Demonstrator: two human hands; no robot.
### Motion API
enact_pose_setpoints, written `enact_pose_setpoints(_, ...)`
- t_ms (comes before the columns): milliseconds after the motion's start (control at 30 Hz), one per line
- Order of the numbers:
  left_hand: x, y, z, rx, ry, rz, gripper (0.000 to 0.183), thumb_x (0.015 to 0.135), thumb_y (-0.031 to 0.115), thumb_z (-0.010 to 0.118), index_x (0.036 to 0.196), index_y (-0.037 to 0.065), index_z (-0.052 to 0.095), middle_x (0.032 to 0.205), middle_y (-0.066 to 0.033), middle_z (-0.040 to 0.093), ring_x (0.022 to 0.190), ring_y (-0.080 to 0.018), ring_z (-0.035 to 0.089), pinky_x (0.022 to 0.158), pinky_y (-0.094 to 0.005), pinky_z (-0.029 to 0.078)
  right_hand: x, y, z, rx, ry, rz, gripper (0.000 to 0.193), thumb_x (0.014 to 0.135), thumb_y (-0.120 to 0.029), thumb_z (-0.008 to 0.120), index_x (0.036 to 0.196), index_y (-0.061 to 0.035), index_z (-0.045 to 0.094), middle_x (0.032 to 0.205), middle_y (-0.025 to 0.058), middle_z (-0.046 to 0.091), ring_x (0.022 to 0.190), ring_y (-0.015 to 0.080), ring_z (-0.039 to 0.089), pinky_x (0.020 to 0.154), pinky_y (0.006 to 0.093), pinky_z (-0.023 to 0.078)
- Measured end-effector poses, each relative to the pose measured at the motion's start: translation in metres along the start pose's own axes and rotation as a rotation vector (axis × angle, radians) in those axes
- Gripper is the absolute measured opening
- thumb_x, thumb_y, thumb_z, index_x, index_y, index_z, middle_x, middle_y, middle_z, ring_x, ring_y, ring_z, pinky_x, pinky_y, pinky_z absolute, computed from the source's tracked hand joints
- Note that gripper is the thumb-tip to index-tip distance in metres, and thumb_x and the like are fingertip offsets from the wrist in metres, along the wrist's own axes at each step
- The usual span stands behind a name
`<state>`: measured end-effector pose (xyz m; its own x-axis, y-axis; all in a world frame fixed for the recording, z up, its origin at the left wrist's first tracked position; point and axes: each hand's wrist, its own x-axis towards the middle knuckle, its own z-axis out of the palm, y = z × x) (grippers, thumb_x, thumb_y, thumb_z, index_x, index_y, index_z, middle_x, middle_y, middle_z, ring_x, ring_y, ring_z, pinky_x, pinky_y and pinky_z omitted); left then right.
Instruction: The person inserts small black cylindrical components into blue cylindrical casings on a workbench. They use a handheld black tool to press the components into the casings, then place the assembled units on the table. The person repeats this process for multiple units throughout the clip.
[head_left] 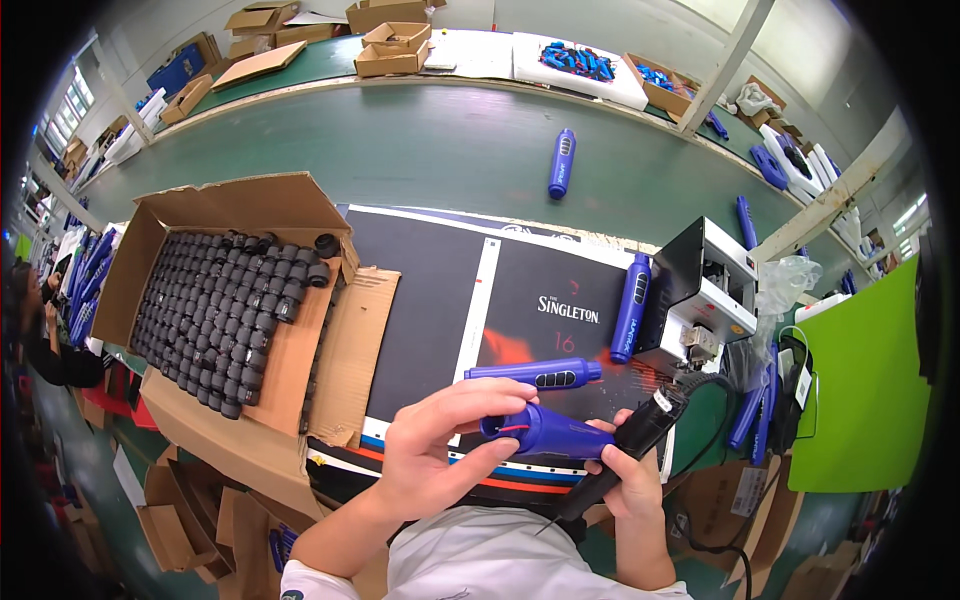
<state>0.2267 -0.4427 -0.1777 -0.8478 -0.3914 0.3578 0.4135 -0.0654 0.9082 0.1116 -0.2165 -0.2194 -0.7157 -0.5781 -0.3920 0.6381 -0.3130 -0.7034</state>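
Two bare hands are nearest the camera. The left hand (pixel 425 445), thumb and forefinger parted, grips the open end of one purple tapered casing (pixel 560 435), red wire (pixel 514 428) inside; the right hand (pixel 637 487) curls around one black corded electric screwdriver (pixel 645 425), fingertips at the casing's narrow end. Two lettered purple handles, one just beyond (pixel 530 376), one farther right (pixel 630 312), lie on a dark mat (pixel 410 300) printed with white lettering and red numerals. One open carton (pixel 235 203), left, holds black cylindrical parts (pixel 210 320), too many to count.
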Motion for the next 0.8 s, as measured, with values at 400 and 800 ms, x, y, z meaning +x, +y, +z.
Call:
enact_pose_setpoints(400,0.006,0.03,-0.005,1.117,-0.127,0.613,0.027,0.066,0.002,0.077,0.092,-0.003,0.07,0.077,-0.0082,0.06,0.066,-0.0223,0.061,0.055,-0.0295,0.051,-0.009,-0.003,-0.003,-0.188,0.09,-0.237,0.054,0.072,0.011,0.072,0.116,-0.0073,0.046,0.11,0.0187,0.063,0.111,0.0279,0.06,0.101,0.0412,0.044)
enact_pose_setpoints(800,0.018,0.04,-0.126,1.715,0.375,0.095,0.022,0.083,0.017,0.071,0.099,0.002,0.066,0.1,-0.0122,0.063,0.092,-0.0303,0.061,0.073,-0.04,0.051,-0.01,-0.004,-0.012,0.069,0.081,-0.19,0.05,0.082,0.009,0.065,0.122,-0.0124,0.045,0.114,0.0164,0.063,0.089,0.0176,0.06,0.07,0.029,0.05)
